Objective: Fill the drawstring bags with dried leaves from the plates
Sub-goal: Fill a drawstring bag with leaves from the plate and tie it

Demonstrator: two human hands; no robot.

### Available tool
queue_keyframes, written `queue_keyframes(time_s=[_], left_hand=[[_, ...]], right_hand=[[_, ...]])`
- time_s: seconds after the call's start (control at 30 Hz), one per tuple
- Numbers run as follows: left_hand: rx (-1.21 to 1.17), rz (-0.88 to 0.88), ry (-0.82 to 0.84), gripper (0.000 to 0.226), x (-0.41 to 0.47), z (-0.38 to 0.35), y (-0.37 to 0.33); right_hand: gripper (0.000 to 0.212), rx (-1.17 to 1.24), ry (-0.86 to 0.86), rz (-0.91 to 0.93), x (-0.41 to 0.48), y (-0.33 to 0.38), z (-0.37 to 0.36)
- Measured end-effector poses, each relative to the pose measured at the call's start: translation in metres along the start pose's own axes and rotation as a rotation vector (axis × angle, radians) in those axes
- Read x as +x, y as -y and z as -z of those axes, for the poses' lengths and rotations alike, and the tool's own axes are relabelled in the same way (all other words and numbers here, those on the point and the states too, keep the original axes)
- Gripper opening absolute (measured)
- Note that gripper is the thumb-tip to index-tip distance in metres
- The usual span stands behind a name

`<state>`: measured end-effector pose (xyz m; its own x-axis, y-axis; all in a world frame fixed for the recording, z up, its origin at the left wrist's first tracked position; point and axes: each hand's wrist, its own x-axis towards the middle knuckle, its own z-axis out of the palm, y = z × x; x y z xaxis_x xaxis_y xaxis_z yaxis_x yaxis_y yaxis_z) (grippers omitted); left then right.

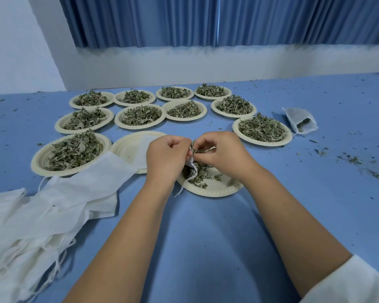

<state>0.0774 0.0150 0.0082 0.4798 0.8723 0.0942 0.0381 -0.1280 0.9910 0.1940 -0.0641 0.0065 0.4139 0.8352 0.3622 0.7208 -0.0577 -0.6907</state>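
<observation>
Head view.

1. Tabletop (206, 237): blue, carries every item below.
2. Left hand (166, 158): grip closed, fingers curled and pinching the rim of a white drawstring bag (191, 159). Most of the bag is hidden behind the hand. Its string (192, 177) hangs down over the near plate's rim.
3. Right hand (221, 154): grip closed, fingertips pinching a tuft of dried leaves (200, 149) right at the bag's mouth, just beside the left hand. A white sleeve (348, 283) shows at the lower right edge.
4. Near plate (212, 190): cream paper plate directly under both hands, holding a thin remainder of leaves on its left side.
5. Bare plate (125, 147): cream, left of the hands and partly hidden by the left hand. One flat bag (143, 149) lies in it.
6. Heaped plates, ten: four in the far row, starting with the far-left plate (92, 99); four in the middle row; one large plate (71, 153) near the left; one right plate (262, 129) beyond the right hand. All are piled with green-grey leaves.
7. Spare bags (53, 206): a loose white pile with trailing strings, at the near left, its top edge overlapping the large plate and the bare plate.
8. Filled bag (300, 120): white, lying on its side just right of the right plate, with dark leaves showing through.
9. Leaf crumbs (348, 159): scattered across the tabletop, thickest at the right.
10. Curtain (206, 18): blue, pleated, above a white wall behind the tabletop.
</observation>
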Motion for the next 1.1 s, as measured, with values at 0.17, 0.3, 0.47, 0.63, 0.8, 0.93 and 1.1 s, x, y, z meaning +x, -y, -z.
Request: queue_keyframes(time_s=[0.17,0.3,0.47,0.63,0.8,0.93,1.1], left_hand=[[-0.061,0.057,-0.049,0.03,0.003,0.003,0.001],[-0.127,0.089,-0.022,0.019,0.004,0.003,0.0],[-0.156,0.113,0.024,0.018,0.004,0.003,-0.003],[-0.154,0.121,0.059,0.018,0.003,0.003,-0.003],[-0.046,0.052,0.05,0.023,0.001,0.005,-0.005],[0.119,-0.063,0.112,0.02,-0.007,0.001,-0.007],[0.158,-0.101,0.099,0.019,-0.01,-0.001,-0.008]], right_hand=[[0.017,0.151,0.037,-0.088,0.0,0.0,0.003],[0.011,0.299,0.0,-0.154,-0.001,0.002,0.003],[0.03,0.267,-0.099,-0.285,0.003,-0.001,0.003],[0.042,0.507,0.101,-0.499,0.003,0.0,0.003],[0.01,0.538,0.067,-0.456,0.002,0.001,0.001],[0.01,0.368,-0.003,-0.502,0.001,0.004,-0.002],[0.015,0.37,-0.068,-0.504,0.002,0.003,-0.002]])
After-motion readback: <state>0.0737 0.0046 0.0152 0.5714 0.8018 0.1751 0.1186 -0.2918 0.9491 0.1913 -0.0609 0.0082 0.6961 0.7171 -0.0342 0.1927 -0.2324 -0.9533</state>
